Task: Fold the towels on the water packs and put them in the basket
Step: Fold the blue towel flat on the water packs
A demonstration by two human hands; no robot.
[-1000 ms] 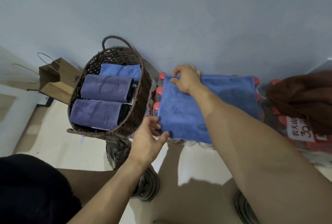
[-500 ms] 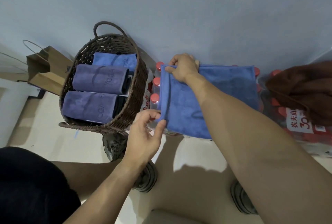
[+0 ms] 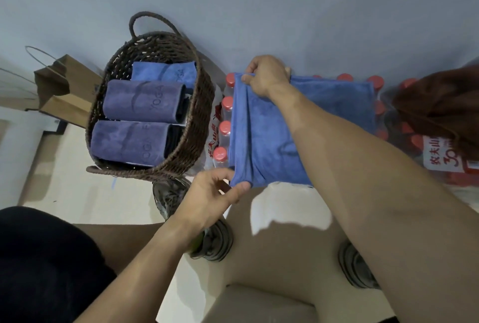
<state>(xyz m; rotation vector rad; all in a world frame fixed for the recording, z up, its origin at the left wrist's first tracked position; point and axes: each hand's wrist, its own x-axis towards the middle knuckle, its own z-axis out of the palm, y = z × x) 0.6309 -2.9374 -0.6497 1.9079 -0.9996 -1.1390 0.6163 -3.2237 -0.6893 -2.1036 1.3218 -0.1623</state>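
The left hand (image 3: 211, 194) pinched the near corner of the blue towel (image 3: 267, 141), which lay on a pack of water bottles (image 3: 223, 130). Farther back, the right hand (image 3: 267, 77) gripped its far corner. The basket (image 3: 191, 125) just left held three folded towels.

Three folded towels lie in the one woven basket (image 3: 199, 125): two purple (image 3: 143, 101) (image 3: 128, 142) and one blue (image 3: 166, 73) at the top. One blue towel (image 3: 261, 141) is spread at centre, one brown towel (image 3: 438, 112) at the right edge. Four red bottle caps (image 3: 219, 153) show in a column left of the spread towel. One paper bag (image 3: 64, 89) stands at upper left. Two hands (image 3: 207, 193) (image 3: 267, 76) are in view.
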